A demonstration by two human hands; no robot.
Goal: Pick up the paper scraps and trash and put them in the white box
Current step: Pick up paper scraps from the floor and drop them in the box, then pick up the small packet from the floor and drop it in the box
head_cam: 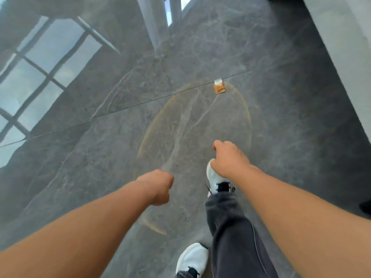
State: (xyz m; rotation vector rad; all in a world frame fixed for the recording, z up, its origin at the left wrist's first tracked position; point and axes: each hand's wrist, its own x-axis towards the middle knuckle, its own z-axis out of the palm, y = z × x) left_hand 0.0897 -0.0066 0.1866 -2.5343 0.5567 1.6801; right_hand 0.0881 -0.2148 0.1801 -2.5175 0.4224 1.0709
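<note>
A small orange packet with a clear top strip [219, 87] lies on the grey marble floor [120, 93], right on a tile joint ahead of me. My right hand [227, 158] hangs well short of it, fingers curled downward with nothing visible in them. My left hand [158, 186] is lower and further left, closed in a loose fist that appears empty. No white box shows anywhere in the head view.
My white shoes [214, 177] and dark trousers [230, 227] are below my hands, one foot stepping forward. A pale wall or cabinet base [345, 47] runs along the right. The glossy floor mirrors a window at left and a faint round ring.
</note>
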